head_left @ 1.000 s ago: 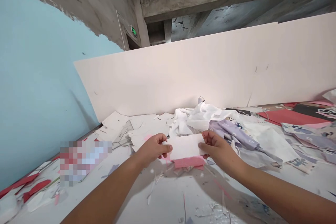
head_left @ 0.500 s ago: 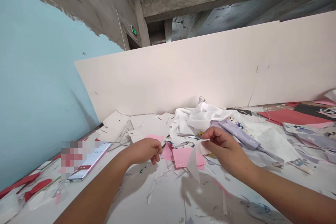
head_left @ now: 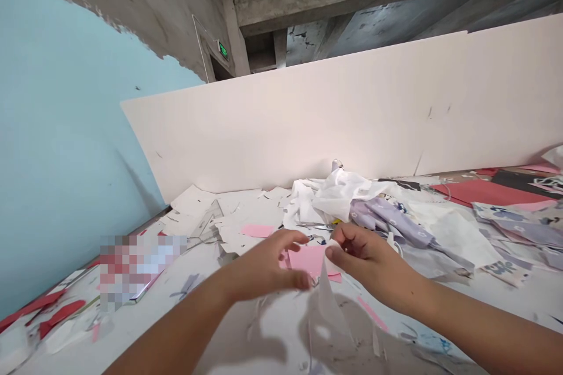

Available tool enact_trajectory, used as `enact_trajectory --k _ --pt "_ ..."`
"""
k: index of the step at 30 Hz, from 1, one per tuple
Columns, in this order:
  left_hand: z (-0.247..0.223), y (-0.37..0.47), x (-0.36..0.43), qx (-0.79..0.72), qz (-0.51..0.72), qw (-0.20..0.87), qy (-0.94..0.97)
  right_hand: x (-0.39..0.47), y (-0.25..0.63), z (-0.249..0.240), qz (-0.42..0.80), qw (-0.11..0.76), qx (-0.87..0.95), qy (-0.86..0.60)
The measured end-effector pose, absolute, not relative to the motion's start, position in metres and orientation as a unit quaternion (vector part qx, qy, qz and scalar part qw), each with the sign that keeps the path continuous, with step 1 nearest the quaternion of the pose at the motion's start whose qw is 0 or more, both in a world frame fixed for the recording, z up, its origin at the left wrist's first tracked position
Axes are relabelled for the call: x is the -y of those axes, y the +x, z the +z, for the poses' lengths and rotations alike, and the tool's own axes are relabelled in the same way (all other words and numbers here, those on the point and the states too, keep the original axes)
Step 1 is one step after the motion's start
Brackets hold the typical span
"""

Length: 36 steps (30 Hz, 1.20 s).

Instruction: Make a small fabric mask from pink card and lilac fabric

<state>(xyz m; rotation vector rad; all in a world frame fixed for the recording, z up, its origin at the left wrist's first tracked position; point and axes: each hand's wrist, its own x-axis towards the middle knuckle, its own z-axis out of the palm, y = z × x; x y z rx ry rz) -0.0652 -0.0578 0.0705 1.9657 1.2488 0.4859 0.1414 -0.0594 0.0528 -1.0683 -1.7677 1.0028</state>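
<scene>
Nearest, toward the bottom edge of the view, the white table (head_left: 229, 343) is strewn with thin scraps, a narrow pink strip (head_left: 372, 312) and blue smudges (head_left: 435, 343) to the right. Above this part hangs the thin white piece (head_left: 328, 293), upright and slightly curled, its upper end pinched between the thumb and fingers of the right hand (head_left: 373, 263), whose grip is pressed together on it. Facing it from the other side is the left hand (head_left: 266, 266), its grip spread, thumb well away from the fingers, holding nothing and just apart from the white piece. Beyond the gap between the hands lie pink sheets (head_left: 308, 259), partly hidden. Over to the left are red pieces (head_left: 61, 317) and a flat thing with a pinkish edge (head_left: 143, 293), mostly blurred out. Behind the hands come a smaller pink rectangle (head_left: 258, 230), a slim metal blade (head_left: 314, 226) partly covered by the right hand, and a rumpled heap of white cloth (head_left: 334, 196) with lavender fabric (head_left: 396, 222) beside it. Farther right rests a red sheet (head_left: 484, 193). A pale panel (head_left: 308, 129) stands along the back, a blue wall (head_left: 65, 129) at its left; above it show concrete beams (head_left: 352, 0) and a small green sign (head_left: 222, 50).
</scene>
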Motion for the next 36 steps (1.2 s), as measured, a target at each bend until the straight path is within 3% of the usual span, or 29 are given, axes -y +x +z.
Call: enact_trajectory --k 6,11,14,18,22,30,36 --pt "0.043 -0.041 0.062 -0.454 0.271 0.454 0.717 0.057 0.142 0.056 0.495 0.464 0.616 -0.401" --pt "0.044 -0.048 0.06 -0.458 0.268 0.439 0.725 0.048 0.145 0.056 0.492 0.531 0.55 -0.417" --pt "0.048 -0.045 0.067 -0.452 0.237 0.415 0.753 0.049 0.144 0.054 0.507 0.531 0.534 -0.42" --pt "0.038 -0.038 0.064 -0.466 0.359 0.355 0.726 0.05 0.143 0.053 0.508 0.522 0.546 -0.413" --pt "0.028 -0.041 0.052 -0.47 0.415 0.393 0.672 0.046 0.144 0.051 0.506 0.501 0.564 -0.419" --pt "0.016 -0.052 0.032 -0.496 0.507 0.435 0.554 0.034 0.147 0.039 0.386 0.489 0.618 -0.479" --pt "0.019 -0.053 0.031 -0.49 0.485 0.429 0.583 0.029 0.145 0.034 0.276 0.447 0.652 -0.546"
